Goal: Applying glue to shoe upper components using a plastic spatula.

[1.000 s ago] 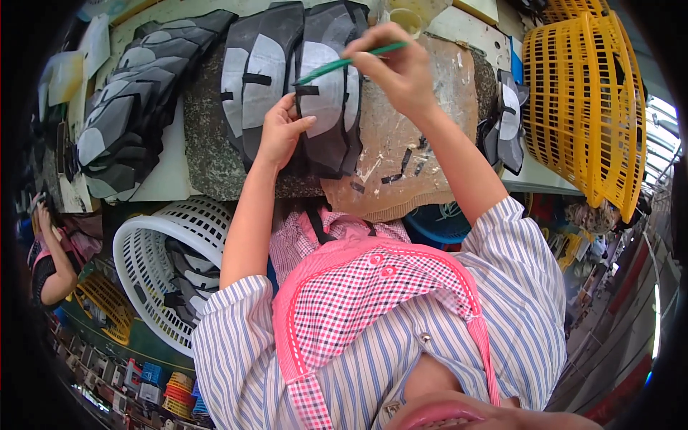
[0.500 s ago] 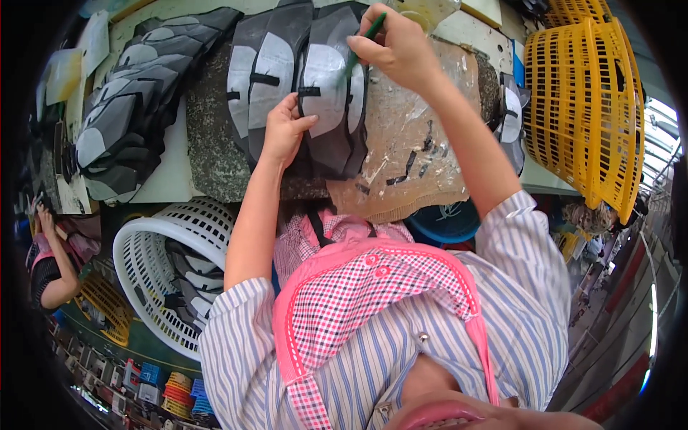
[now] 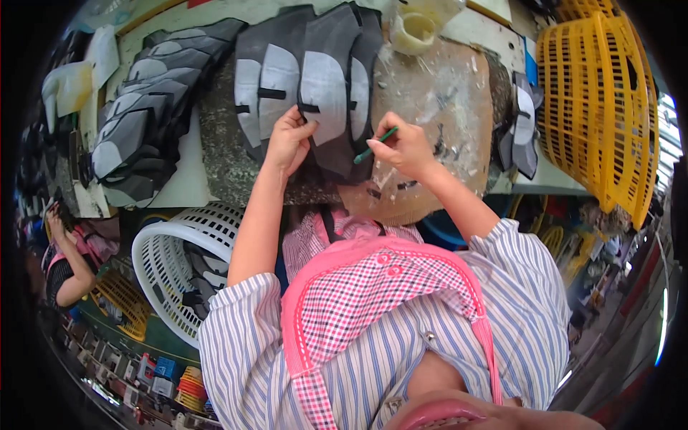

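Observation:
Several dark grey cut panels (image 3: 333,43) with light grey rounded patches lie overlapping on the worktop, each with a short black tab. My left hand (image 3: 290,141) is closed at the edge of one panel, thumb and fingers pinching at its black tab (image 3: 309,108). In my right hand (image 3: 405,148) is a green-handled brush (image 3: 374,146), gripped between thumb and fingers. The brush's lower end is close to the bottom right edge of the panels; whether it touches is unclear. Under the right hand spreads a stained brown board (image 3: 437,93).
More panels lie in a row (image 3: 154,93) at the left, and a few (image 3: 522,122) at the right. A translucent pot (image 3: 416,32) stands at the back. Yellow baskets (image 3: 595,100) rise on the right. A white basket (image 3: 143,265) holding panels sits below. Another person's arm (image 3: 75,269) shows far left.
My right hand has come down and nearer with the brush, from the panels' upper part to their lower right edge. My left hand keeps its pinch; the view has shifted slightly.

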Motion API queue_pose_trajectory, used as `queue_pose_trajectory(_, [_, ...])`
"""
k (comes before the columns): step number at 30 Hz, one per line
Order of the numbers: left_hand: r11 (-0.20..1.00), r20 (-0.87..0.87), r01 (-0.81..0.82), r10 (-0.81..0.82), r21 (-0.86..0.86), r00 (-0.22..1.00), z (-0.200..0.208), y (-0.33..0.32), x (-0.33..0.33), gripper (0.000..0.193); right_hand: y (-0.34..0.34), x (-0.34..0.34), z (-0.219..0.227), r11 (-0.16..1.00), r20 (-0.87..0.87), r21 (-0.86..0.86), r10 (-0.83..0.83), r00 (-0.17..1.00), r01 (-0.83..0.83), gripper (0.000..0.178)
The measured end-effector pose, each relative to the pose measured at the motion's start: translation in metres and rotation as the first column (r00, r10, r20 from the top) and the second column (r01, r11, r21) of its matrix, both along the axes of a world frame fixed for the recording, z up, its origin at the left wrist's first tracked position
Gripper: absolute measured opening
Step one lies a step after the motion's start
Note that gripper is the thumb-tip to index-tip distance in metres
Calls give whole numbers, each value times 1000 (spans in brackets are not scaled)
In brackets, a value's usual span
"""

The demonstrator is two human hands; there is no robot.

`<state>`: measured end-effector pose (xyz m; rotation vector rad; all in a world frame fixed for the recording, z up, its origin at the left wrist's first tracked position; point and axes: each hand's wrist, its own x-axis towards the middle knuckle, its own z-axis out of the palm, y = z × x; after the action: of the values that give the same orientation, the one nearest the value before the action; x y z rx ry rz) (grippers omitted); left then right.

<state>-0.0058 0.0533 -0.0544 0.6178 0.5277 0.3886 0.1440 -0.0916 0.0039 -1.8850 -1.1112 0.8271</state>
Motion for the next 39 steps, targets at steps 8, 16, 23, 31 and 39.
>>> queue_pose_trajectory(8, [694,326,-650,564,312,759,115,81,-46,21,39,28,15,960,-23,-247,127,992,-129,50])
queue_pose_trajectory(16, [-48,23,-576,998,816,-50,75,177,-211,29,44,76,33,897,-522,234,-209,827,375,22])
queue_pose_trajectory(23, [1,0,34,1000,999,-27,99,95,-110,42,55,146,-28,788,264,416,-582,769,453,16])
queue_pose_trajectory(31, [309,-507,409,400,859,763,40,-41,16,47,49,166,-5,749,120,502,-555,823,432,10])
queue_pose_trajectory(39, [224,-441,381,508,897,740,39,-51,22,47,16,152,21,882,-170,257,-361,917,395,12])
